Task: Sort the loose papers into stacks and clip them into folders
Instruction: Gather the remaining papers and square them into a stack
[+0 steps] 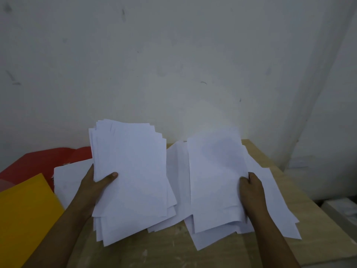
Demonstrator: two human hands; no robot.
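So the grubby off-white plaster wall (173,55) fills most of the view, with the light wooden tabletop (173,248) pushed up against it. On the left edge of the table sits a flat red folder (34,163), and a yellow folder (23,215) lies partly on top of it, nearer the camera. Loose white sheets of paper (177,180) are spread over the middle and right of the table, overlapping each other pretty messily. The left hand (92,188) has a thick, uneven stack of white paper (129,171) tilted up off the table, thumb curled over the front and the other fingers hidden behind it, so it's a proper grip along the stack's left edge. The right hand (251,192) is pinching a thinner bunch of white sheets (216,180) by the right edge, fingers curled round it; the top sheet looks blurred and bowed. That bunch sits over more loose pages fanned out beneath it. The 2 held bundles are side by side, apart, with table sheets showing between them. Off the table's right edge there's something pale and boxy (340,209), can't tell what.
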